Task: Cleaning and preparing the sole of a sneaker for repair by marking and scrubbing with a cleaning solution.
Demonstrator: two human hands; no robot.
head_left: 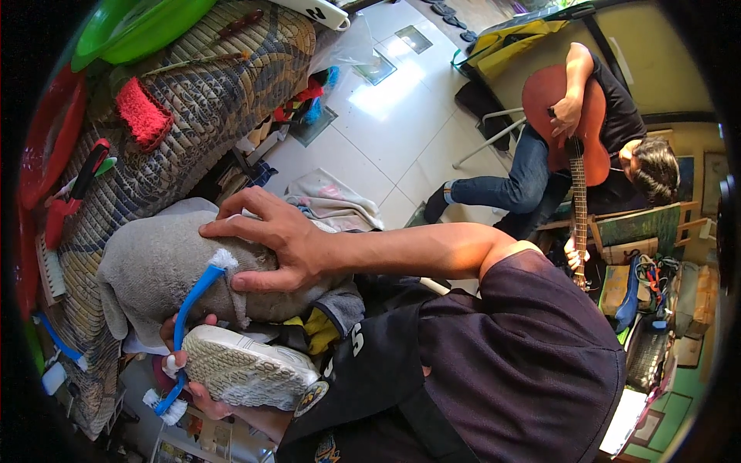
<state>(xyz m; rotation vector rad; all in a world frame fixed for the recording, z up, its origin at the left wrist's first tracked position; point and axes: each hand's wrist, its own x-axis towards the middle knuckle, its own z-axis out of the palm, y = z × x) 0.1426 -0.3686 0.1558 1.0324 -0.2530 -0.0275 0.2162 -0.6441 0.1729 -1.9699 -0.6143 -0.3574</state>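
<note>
My right hand [272, 248] rests on a bunched grey towel [147, 278], fingers spread, its thumb beside the white bristles at the upper end of a bent blue double-ended brush [197, 292]. Below it, my left hand [202, 398] grips a white shoe [248, 367], its dirty patterned sole turned up, along with that brush, whose lower bristles stick out at the lower left. Part of my left hand is hidden behind the shoe. Yellow and dark cloth [316, 328] lies beside the shoe.
A patterned mat [185, 104] at left holds a pink scrubber [147, 112], red-handled tools [77, 189], a green basin [123, 31] and another blue brush [62, 339]. Beyond are a tiled floor [394, 139] with cloths [332, 197] and a seated person [625, 100] with a guitar [548, 89].
</note>
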